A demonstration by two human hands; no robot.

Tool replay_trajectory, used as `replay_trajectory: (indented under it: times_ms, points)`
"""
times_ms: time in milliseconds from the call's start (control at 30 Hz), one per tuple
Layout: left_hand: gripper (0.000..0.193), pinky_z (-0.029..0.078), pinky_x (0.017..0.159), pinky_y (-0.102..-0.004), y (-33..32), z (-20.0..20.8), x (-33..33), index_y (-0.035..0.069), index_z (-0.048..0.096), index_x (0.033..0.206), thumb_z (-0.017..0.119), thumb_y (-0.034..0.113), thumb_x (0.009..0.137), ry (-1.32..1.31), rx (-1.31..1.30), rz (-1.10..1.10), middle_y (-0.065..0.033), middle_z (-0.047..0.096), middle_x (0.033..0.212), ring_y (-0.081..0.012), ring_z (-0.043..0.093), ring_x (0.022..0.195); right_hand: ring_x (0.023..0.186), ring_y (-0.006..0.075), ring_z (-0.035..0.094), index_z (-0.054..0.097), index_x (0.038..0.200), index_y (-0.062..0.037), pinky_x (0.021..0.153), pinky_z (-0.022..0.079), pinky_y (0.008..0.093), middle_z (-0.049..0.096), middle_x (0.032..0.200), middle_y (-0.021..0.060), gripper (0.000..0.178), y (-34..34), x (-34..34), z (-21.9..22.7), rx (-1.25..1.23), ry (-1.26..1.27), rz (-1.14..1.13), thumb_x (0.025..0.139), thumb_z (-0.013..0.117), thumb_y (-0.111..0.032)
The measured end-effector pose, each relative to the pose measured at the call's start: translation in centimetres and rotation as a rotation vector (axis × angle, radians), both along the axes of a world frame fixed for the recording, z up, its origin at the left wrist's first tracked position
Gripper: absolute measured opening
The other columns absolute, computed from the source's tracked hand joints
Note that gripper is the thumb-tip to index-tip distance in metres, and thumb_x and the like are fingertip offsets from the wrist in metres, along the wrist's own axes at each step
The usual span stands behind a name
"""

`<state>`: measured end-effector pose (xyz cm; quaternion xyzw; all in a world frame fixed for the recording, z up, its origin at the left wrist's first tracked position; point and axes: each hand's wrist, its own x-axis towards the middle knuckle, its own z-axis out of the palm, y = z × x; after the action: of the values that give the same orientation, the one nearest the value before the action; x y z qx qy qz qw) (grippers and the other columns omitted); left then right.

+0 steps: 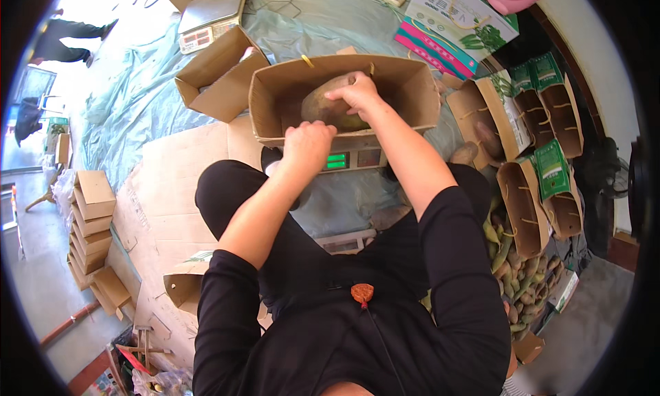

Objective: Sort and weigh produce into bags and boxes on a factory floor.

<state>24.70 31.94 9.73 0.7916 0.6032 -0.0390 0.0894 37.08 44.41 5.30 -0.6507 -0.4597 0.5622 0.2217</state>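
Observation:
An open cardboard box (pixel 405 114) with yellow cord handles sits on a digital scale (pixel 368 158) with a lit green display, just beyond my knees. My right hand (pixel 355 97) reaches inside, its thumb and fingers closed on a large brown-green tuber (pixel 320 104) lying tilted in the box. The fingertips on its far side are partly hidden. My left hand (pixel 309 143) is closed over the near rim of the same box, its fingers curled at the cardboard edge.
Another open box (pixel 220 83) stands at the left, near a second scale (pixel 213 18). Boxes with green labels (pixel 550 169) line the right side, beside a heap of tubers (pixel 529 286). Folded cartons (pixel 93 217) stack at the far left. A person's legs (pixel 69 38) show upper left.

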Motion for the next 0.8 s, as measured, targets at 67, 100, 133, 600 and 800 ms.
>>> replay_trajectory:
  times_ms: [67, 100, 133, 600, 800]
  points:
    - [0.018, 0.050, 0.072, -0.0408, -0.1, -0.1, -0.2, 0.014, 0.062, 0.091, 0.058, 0.006, 0.076, -0.024, -0.006, 0.019, -0.0049, 0.061, 0.089, -0.0242, 0.062, 0.089, 0.098, 0.0308, 0.062, 0.058, 0.112, 0.0008, 0.078, 0.052, 0.0432, 0.062, 0.109, 0.0179, 0.058, 0.6, -1.6, -1.4, -0.140, 0.032, 0.031, 0.062, 0.080, -0.019]
    - [0.018, 0.050, 0.072, -0.0408, 0.0, 0.0, -0.2, 0.014, 0.062, 0.091, 0.058, 0.006, 0.076, -0.018, -0.001, 0.027, -0.0049, 0.061, 0.089, -0.0242, 0.062, 0.089, 0.098, 0.0308, 0.062, 0.058, 0.112, 0.0008, 0.078, 0.052, 0.0432, 0.062, 0.109, 0.0179, 0.058, 1.2, -1.6, -1.9, -0.136, 0.038, 0.039, 0.062, 0.080, -0.019]
    - [0.018, 0.050, 0.072, -0.0409, 0.1, 0.1, -0.1, 0.014, 0.062, 0.091, 0.059, 0.006, 0.075, -0.018, -0.007, 0.034, -0.0049, 0.061, 0.089, -0.0243, 0.062, 0.089, 0.101, 0.0298, 0.061, 0.057, 0.111, 0.0018, 0.081, 0.051, 0.0440, 0.062, 0.107, 0.0180, 0.051, 2.0, -1.5, -2.3, -0.121, -0.204, 0.210, 0.068, 0.076, -0.019]
    - [0.017, 0.052, 0.069, -0.0417, 0.7, -0.7, -0.7, 0.015, 0.061, 0.092, 0.055, 0.007, 0.078, 0.069, 0.028, 0.008, -0.0049, 0.063, 0.090, -0.0249, 0.065, 0.086, 0.090, 0.0123, 0.062, 0.056, 0.117, -0.0074, 0.071, 0.048, 0.0277, 0.064, 0.104, 0.0053, 0.042, 1.9, 13.5, 9.4, 0.197, 0.075, 0.149, 0.082, 0.066, -0.029]
    - [0.026, 0.050, 0.074, -0.0445, 1.3, -1.1, -0.2, 0.013, 0.060, 0.103, 0.056, 0.007, 0.078, -0.041, 0.052, -0.046, -0.0114, 0.063, 0.094, -0.0323, 0.062, 0.089, 0.093, 0.0163, 0.061, 0.056, 0.116, -0.0087, 0.073, 0.048, 0.0304, 0.063, 0.105, 0.0048, 0.037, -2.5, 25.4, 7.8, 0.211, 0.162, -0.240, 0.084, 0.065, -0.026]
